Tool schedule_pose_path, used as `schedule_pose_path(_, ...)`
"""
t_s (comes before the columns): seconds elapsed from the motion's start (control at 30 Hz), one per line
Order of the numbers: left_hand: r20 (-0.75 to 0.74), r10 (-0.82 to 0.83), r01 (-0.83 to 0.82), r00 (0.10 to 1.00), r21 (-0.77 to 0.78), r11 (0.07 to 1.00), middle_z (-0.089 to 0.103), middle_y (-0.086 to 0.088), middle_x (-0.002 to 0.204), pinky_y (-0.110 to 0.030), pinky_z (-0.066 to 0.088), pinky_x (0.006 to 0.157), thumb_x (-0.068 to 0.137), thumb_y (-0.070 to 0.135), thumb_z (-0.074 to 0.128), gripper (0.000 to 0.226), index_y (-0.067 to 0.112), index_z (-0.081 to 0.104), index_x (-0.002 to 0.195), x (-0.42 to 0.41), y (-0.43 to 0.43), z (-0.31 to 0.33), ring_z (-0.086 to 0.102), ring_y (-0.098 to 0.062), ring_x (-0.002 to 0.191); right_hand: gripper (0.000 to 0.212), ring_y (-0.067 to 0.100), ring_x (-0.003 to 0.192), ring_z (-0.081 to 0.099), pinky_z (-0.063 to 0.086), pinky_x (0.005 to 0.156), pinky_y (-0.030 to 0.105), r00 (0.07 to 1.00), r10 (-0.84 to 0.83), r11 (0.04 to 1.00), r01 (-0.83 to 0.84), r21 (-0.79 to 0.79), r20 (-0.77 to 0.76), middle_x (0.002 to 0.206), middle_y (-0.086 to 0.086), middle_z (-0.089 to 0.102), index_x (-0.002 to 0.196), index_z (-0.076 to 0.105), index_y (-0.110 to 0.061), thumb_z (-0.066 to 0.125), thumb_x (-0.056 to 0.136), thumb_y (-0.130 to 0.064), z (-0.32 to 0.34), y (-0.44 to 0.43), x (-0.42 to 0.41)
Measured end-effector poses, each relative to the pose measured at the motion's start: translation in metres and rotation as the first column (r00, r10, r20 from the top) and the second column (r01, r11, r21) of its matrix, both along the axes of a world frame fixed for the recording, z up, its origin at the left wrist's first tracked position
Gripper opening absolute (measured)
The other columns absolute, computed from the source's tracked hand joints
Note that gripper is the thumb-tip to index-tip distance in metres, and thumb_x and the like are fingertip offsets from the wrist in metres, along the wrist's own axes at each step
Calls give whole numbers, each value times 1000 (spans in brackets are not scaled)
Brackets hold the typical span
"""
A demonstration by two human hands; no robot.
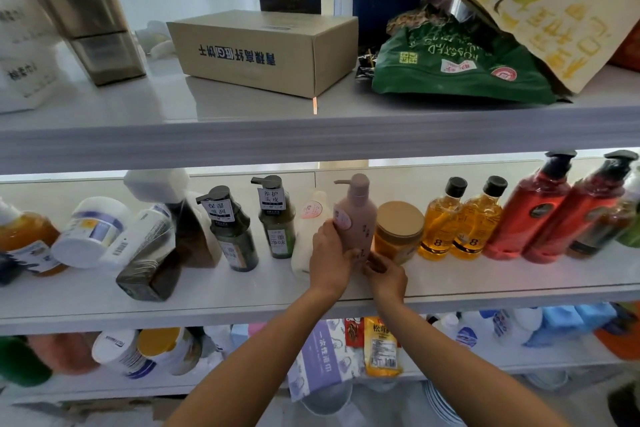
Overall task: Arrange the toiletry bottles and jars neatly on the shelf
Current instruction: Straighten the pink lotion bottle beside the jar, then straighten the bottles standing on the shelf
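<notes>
a pink pump bottle (355,218) stands upright on the middle shelf (242,291), between a white pump bottle (306,236) on its left and an amber jar with a tan lid (398,232) on its right. my left hand (329,253) wraps its left side and holds it; my right hand (384,274) rests narrow at its base, fingertips touching. i judge this the squaring-up step, nudging the bottle into the row. two dark green pump bottles (256,225) stand further left; beyond them a brown refill pouch (156,253) and a white jar (90,232) lie tipped. next calls for letting go gently, then righting those.
</notes>
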State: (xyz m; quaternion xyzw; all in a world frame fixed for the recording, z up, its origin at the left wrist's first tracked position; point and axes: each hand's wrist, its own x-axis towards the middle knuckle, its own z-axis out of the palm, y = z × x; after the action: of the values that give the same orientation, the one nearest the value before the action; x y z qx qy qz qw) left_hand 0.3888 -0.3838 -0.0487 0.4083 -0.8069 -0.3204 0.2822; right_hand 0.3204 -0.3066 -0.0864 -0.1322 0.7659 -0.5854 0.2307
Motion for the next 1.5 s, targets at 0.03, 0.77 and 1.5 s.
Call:
schedule_pose_path(0.03, 4, 5, -5, 1000, 3, 1000, 57, -9, 114, -32, 50, 84, 75, 13, 75, 51, 8, 46, 116, -2, -2, 0, 55, -23, 107, 30, 22, 105, 61, 44, 90, 27, 1000, 0, 1000, 0, 7, -4, 109, 10, 70, 115, 67, -10, 66, 85, -10, 0, -1, -1)
schedule_pose_path(0.77, 66, 175, -184, 982, 517, 836, 60, -14, 118, -41, 48, 94, 89, 45, 56, 51, 6, 55, 122, 62, -41, -19, 56, -29, 109, 25, 23, 74, 62, 55, 79, 37, 955, 175, 964, -215, 154, 239, 77, 8, 67, 75, 65, -11, 73, 78, -36, 23, -35, 34)
schedule_pose_path(1.5, -353, 19, 195, 935, 561, 804, 68, -5, 104, -16, 52, 71, 88, 17, 64, 28, 7, 64, 114, 102, -40, -30, 63, -14, 90, 51, 19, 100, 58, 48, 73, 22, 900, 382, 924, -375, -75, 211, 113, 7, 64, 118, 58, -3, 78, 71, -6, 25, -33, 41)
